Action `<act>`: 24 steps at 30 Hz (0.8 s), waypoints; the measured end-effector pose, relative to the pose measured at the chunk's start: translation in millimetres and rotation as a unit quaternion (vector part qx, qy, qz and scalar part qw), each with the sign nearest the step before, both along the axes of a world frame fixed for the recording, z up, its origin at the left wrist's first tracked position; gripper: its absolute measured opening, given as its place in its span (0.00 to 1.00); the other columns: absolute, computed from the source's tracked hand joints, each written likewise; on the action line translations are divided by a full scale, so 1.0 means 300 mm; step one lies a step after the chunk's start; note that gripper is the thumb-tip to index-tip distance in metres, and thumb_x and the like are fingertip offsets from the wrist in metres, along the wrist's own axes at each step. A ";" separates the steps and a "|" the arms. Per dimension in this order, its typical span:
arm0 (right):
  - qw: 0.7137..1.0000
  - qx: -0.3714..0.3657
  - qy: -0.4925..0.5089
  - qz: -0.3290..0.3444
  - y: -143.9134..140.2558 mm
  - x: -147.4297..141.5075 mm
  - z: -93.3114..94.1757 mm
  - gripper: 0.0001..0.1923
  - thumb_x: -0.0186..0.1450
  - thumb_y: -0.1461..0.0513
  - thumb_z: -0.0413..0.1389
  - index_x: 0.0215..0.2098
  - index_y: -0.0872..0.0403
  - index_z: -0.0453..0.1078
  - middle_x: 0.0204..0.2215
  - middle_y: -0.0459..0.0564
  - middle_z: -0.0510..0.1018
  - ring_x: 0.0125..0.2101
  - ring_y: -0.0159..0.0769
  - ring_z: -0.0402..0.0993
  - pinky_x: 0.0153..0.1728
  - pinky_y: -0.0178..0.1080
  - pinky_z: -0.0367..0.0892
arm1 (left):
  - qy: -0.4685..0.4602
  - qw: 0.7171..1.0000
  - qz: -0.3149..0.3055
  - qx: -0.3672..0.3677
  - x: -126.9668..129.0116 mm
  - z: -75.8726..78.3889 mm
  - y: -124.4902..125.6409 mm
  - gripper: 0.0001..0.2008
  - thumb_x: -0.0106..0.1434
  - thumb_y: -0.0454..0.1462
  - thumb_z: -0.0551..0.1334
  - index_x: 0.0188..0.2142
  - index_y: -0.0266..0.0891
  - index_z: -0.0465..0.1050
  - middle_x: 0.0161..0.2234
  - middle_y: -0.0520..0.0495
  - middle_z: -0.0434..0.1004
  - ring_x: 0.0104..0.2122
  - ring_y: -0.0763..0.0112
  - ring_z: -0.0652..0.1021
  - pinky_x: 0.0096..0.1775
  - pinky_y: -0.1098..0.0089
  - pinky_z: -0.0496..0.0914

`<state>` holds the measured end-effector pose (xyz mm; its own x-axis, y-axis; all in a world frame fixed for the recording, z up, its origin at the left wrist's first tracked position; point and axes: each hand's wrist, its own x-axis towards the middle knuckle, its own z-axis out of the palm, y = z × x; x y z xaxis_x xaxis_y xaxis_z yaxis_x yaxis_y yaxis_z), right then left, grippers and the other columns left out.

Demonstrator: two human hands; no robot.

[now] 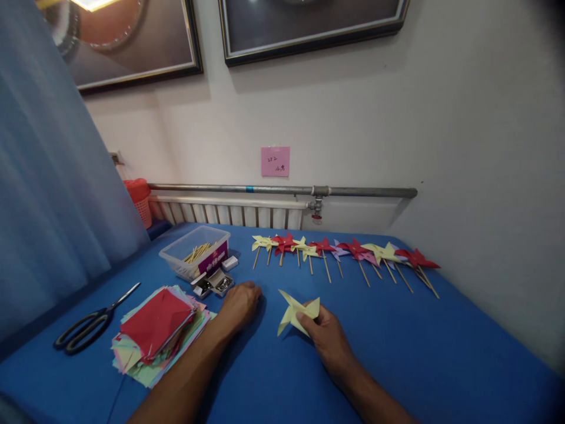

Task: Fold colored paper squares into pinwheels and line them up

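Observation:
Between the thumb and fingers of my right hand (329, 338) is a pale yellow paper pinwheel (296, 313), with no stick visible on it. My left hand (241, 307) rests low over the table, its fingers curled together; whatever they may hold is hidden. Just behind it lie small open boxes of metal pins (219, 282) and a small white box (230, 263). A clear plastic tub (176, 266) beside them contains several thin wooden sticks (198, 252). Left of my left forearm sits a stack of coloured paper squares (156, 324), red on top.
Black-handled scissors (95, 324) lie at the left on the blue table (397, 359). Several finished pinwheels on sticks (354, 248) line the back edge. Behind are a radiator (225, 213) and a pipe (371, 192); a blue curtain (57, 176) hangs at left.

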<state>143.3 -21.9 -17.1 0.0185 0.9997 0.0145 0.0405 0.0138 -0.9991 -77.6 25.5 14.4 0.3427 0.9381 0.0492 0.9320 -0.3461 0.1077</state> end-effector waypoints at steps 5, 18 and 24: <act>1.000 0.001 0.017 -0.008 -0.002 -0.003 0.008 0.17 0.54 0.50 0.64 0.31 0.53 0.71 0.22 0.41 0.71 0.25 0.34 0.65 0.30 0.36 0.61 | -0.001 0.999 0.053 -0.011 -0.013 -0.011 0.010 0.10 0.65 0.35 0.55 0.41 0.39 0.75 0.42 0.40 0.79 0.43 0.58 0.78 0.43 0.64 0.67; 0.997 -0.017 0.071 -0.032 0.009 -0.007 0.000 0.18 0.51 0.50 0.66 0.32 0.53 0.71 0.23 0.41 0.73 0.25 0.34 0.66 0.29 0.36 0.61 | 0.012 0.998 0.060 0.001 -0.029 0.005 0.002 0.12 0.64 0.35 0.54 0.39 0.36 0.76 0.40 0.36 0.80 0.40 0.56 0.79 0.38 0.64 0.66; 0.996 -0.016 0.084 -0.021 0.011 -0.010 0.003 0.21 0.51 0.49 0.66 0.34 0.54 0.71 0.25 0.44 0.75 0.27 0.37 0.68 0.32 0.37 0.64 | -0.265 0.963 -0.042 0.031 0.032 0.060 -0.054 0.07 0.62 0.34 0.57 0.31 0.39 0.74 0.31 0.48 0.76 0.33 0.67 0.75 0.37 0.69 0.65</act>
